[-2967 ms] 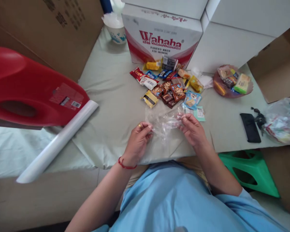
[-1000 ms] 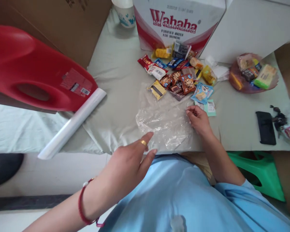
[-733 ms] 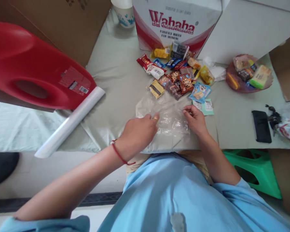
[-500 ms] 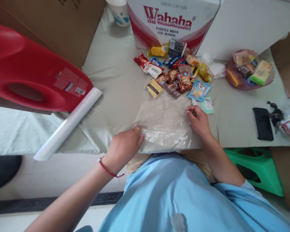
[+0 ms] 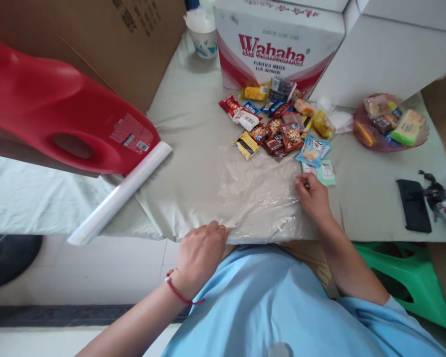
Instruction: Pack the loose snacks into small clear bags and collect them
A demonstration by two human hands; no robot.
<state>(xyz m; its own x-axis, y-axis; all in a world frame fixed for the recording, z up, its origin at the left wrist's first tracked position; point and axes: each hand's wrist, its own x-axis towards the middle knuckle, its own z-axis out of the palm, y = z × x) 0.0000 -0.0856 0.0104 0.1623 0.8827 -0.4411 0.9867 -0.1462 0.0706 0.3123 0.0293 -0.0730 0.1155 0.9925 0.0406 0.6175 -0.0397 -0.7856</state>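
Note:
A sheet of clear plastic film (image 5: 258,191) lies spread flat on the grey-green tablecloth (image 5: 193,148) in front of me. My left hand (image 5: 202,253) is closed at the film's near left corner by the table edge, fingers curled on it. My right hand (image 5: 312,196) pinches the film's right edge. Just beyond the film lies a pile of small wrapped snacks (image 5: 278,124). A white roll of film (image 5: 121,191) lies to the left, slanting off the table edge.
A red plastic stool (image 5: 59,119) lies on its side at left before a brown carton (image 5: 107,39). A Wahaha box (image 5: 278,47), white boxes and a paper cup (image 5: 204,32) stand behind. At right: a plate of snacks (image 5: 390,124), a black phone (image 5: 414,206), keys, a bag. Green stool (image 5: 405,277) below.
The crumpled film has been spread out flat. My left hand slid from the film's middle back to its near left corner at the table edge. My right hand stayed on the right edge.

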